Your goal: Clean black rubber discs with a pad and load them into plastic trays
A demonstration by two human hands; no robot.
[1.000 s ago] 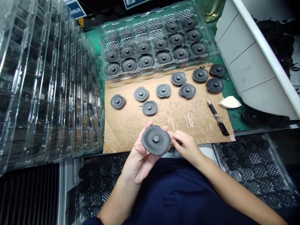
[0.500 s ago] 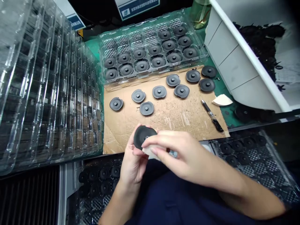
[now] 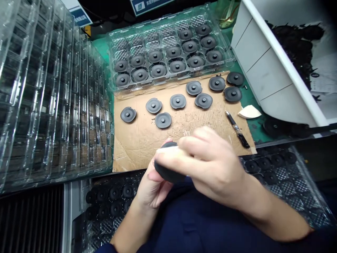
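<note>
My left hand [image 3: 150, 188] is closed around a black rounded plastic part [image 3: 168, 173], held tilted just over the front edge of the cardboard [image 3: 184, 140]. Over its face bends my right hand [image 3: 213, 163], slightly blurred, with its fingers closed on a white pad [image 3: 170, 149] that is mostly hidden under them. The pad lies against the upper side of the part. Beyond my hands, several matching dark parts rest on the cardboard, such as one part [image 3: 163, 120] and another part [image 3: 128, 114], each with a small central stub.
A clear blister tray [image 3: 155, 80], partly filled with parts, stands behind the cardboard. Stacked clear trays [image 3: 58, 105] rise at left. At right are a pen [image 3: 237, 129], a white wedge [image 3: 249, 111] and a white bin [image 3: 265, 66] of black pieces. More filled trays [image 3: 302, 168] sit below.
My right hand has moved up and over the part, carrying the white pad from its lower edge to its upper side. The part has tilted in my left hand.
</note>
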